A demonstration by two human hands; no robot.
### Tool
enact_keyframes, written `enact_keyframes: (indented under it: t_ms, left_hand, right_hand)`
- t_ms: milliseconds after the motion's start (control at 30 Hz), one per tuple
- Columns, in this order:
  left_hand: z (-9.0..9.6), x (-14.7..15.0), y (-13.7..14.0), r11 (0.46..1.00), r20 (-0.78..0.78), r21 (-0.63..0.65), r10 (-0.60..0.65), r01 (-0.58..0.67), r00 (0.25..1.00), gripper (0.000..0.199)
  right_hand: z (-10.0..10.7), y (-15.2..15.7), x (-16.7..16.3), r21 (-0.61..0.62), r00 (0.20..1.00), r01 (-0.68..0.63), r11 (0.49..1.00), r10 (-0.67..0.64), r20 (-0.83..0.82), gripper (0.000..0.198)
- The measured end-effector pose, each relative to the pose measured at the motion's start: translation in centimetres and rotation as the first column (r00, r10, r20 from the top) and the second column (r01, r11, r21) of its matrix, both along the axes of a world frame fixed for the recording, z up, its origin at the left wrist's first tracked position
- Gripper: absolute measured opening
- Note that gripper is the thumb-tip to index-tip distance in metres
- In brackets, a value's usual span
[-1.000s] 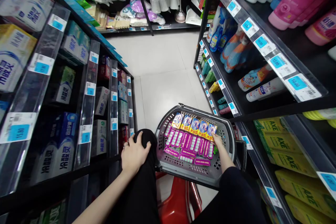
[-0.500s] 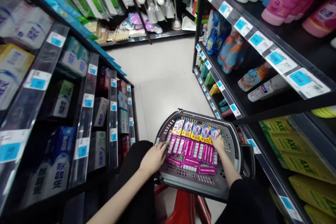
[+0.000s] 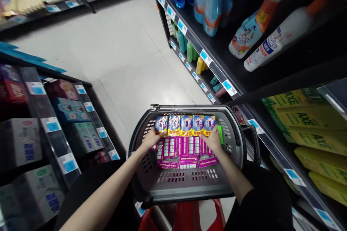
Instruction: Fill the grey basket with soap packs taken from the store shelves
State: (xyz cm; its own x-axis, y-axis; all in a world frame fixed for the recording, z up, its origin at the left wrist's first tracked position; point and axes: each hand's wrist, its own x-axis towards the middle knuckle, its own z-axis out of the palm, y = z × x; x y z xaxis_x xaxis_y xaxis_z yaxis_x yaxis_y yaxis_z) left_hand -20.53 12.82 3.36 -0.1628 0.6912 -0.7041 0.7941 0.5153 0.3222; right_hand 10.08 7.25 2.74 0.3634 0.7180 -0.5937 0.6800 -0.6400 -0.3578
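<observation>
A grey shopping basket (image 3: 189, 188) with perforated walls stands in front of me. Along its far wall runs a row of yellow-and-blue OMO packs (image 3: 186, 126). Nearer to me, several purple packs (image 3: 187, 165) with pale squares lie side by side. My left hand (image 3: 152, 139) grips the left end pack of the row, its fingertips partly hidden. On the right end pack, my right hand (image 3: 213, 139) has its thumb in front and fingers round the side. A bright green item (image 3: 220, 134) shows just beyond that hand.
Shelves flank the aisle: boxed goods (image 3: 27, 144) at left, spray bottles (image 3: 245, 36) and yellow AXE packs (image 3: 306, 113) at right. The basket's black handle (image 3: 253, 144) sticks out near the right shelf. Something red (image 3: 187, 216) is beneath the basket. Pale floor (image 3: 121, 54) lies ahead.
My left hand has moved from beside the purple packs to the left end of the OMO row. My right hand remains at the right end. The view has tipped down and swung right.
</observation>
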Motion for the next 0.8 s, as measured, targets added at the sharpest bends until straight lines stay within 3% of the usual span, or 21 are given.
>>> enact_keyframes:
  t_ms: [333, 567, 800]
  left_hand:
    - [0.9, 1.8, -0.1, 0.998, -0.165, -0.035, -0.057, 0.052, 0.985, 0.05]
    - [1.2, 2.4, -0.1, 0.997, -0.179, -0.06, -0.065, 0.055, 0.982, 0.058]
    - [0.6, 2.0, -0.4, 0.997, -0.051, 0.071, 0.023, -0.019, 0.998, 0.041]
  right_hand:
    - [0.6, 0.2, 1.7, -0.002, 0.973, -0.229, 0.974, 0.229, 0.011, 0.1]
    - [-0.3, 0.0, 2.2, 0.053, 0.967, -0.253, 0.966, 0.252, 0.028, 0.098]
    - [0.1, -0.1, 1.7, 0.02, 0.978, -0.202, 0.979, 0.201, 0.064, 0.098]
